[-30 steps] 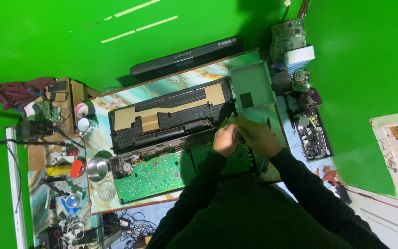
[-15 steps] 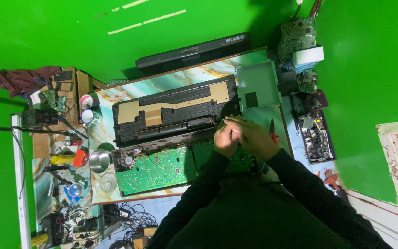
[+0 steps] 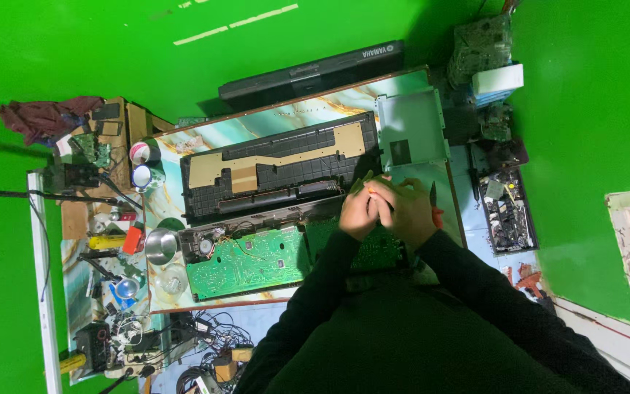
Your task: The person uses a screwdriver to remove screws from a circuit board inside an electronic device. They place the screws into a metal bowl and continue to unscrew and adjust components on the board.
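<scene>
Green board (image 3: 257,261) lies flat near the table's (image 3: 271,120) front edge, long axis along that edge. Both hands, left (image 3: 356,211) and right (image 3: 408,211), meet over its right end, fingers curled; their grip cannot be told. Black chassis (image 3: 278,171) lies behind it.

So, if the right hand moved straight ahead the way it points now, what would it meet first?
Probably the grey metal plate, which lies just beyond the right hand on the marbled table. Depth is unclear, so the hand might pass above it.
</scene>
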